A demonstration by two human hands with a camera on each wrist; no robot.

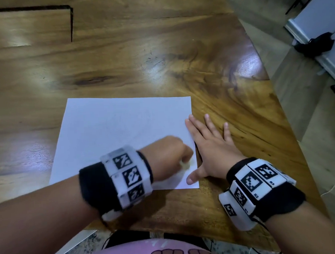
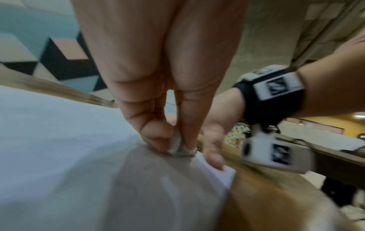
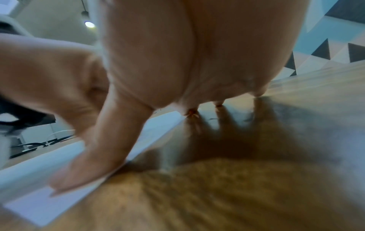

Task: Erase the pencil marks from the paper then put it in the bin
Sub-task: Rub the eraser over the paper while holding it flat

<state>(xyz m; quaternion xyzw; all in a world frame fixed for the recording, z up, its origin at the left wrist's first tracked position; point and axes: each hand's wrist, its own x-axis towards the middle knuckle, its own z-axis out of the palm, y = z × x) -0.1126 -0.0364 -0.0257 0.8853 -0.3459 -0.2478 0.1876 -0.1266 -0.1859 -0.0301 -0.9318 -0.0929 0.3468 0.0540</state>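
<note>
A white sheet of paper (image 1: 114, 133) lies flat on the wooden table (image 1: 159, 59), with only faint pencil traces near its middle. My left hand (image 1: 170, 155) is curled over the sheet's near right part and pinches a small pale eraser (image 1: 185, 164) down onto it; in the left wrist view the eraser (image 2: 175, 143) sits between thumb and fingers against the paper (image 2: 59, 140). My right hand (image 1: 208, 144) lies flat with fingers spread across the paper's right edge. Its thumb (image 3: 94, 156) and forefinger press the paper (image 3: 39, 200), and the other fingers rest on wood.
The table's right edge (image 1: 273, 94) curves away toward the floor. A black object (image 1: 313, 45) lies on the floor at the far right by a white wall base. A dark slot (image 1: 71, 23) cuts the tabletop at the far left. No bin shows.
</note>
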